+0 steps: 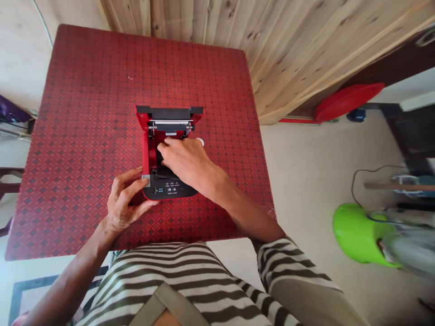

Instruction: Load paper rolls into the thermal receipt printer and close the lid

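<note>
A small red and black printer (pixel 173 113) stands on the table with its lid raised, showing a roller and a metal bar inside the lid. My left hand (pixel 124 197) grips its front left corner, fingers on the grey patch and side, thumb along the front edge. Over the open compartment, my right hand (pixel 183 158) reaches in with bent fingers; the fingertips are partly hidden, and what they hold, if anything, cannot be made out. Buttons and small printed marks show on the black front panel (pixel 171 189). A white rounded thing (pixel 201 142) peeks out behind my right hand.
The table (pixel 84 113) has a red diamond-patterned cover. Behind it stands a wooden plank wall (pixel 204 22). On the floor to the right are a green bucket (pixel 355 233) and a cable; a red basin (pixel 346 102) leans farther back. A purple object (pixel 13 111) is at the left edge.
</note>
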Motion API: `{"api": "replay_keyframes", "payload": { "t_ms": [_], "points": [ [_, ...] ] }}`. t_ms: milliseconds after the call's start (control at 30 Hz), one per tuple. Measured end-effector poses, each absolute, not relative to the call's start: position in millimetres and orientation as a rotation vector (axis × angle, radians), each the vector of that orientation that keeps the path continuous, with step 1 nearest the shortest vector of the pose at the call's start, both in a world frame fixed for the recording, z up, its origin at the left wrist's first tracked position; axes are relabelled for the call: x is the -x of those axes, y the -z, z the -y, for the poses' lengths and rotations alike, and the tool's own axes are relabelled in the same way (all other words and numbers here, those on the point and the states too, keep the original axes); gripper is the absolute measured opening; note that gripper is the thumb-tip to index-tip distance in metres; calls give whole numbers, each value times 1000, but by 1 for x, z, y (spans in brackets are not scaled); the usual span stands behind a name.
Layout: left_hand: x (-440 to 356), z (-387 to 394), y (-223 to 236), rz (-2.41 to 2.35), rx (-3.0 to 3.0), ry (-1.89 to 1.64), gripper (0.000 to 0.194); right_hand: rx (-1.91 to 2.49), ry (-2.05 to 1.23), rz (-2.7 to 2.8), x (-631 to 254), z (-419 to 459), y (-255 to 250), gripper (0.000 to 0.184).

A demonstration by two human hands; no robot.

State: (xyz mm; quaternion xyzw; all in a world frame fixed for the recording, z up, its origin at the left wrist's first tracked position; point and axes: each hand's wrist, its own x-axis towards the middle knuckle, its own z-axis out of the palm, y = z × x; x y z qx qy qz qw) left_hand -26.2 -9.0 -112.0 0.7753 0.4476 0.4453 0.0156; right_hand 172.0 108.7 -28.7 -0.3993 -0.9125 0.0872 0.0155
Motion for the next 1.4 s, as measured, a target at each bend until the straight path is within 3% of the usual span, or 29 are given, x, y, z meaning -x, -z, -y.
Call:
{"api": "replay_keyframes", "payload": {
  "t_ms": [333, 500, 733, 867, 1033, 1200, 1267, 1333, 1400],
  "points": [
    [26, 11, 115, -1411, -2425, -1373, 64, 1116, -275, 2775, -185, -103, 17, 12],
    [26, 10, 115, -1423, -2430, -1385, 62, 1050, -644, 2279, -243, -82, -4, 17],
    [27, 8, 114, -1442, -2427, -1358, 63, 1185, -1049, 1658, -302, -51, 67, 22],
    [28, 7, 115, -1449, -2411, -1380, 63, 1322, -980, 1716, -289, -38, 105, 22],
    [29, 7, 118, -1509, -2382, -1377, 58, 1272, -922, 1838, -276, -34, 111, 19],
    [30, 7, 119, -1499, -2402, -1383, 57, 1251, -1264, 1782, -303, -40, 98, 49],
    [30, 7, 119, -1493, -2418, -1372, 59, 1264, -1316, 1778, -317, -53, 95, 41],
    [30, 7, 118, -1479, -2432, -1370, 61, 1302, -1180, 1759, -321, -74, 96, 26],
    [29, 7, 117, -1455, -2445, -1389, 62, 1322, -1018, 1726, -314, -97, 104, 24]
  ]
}}
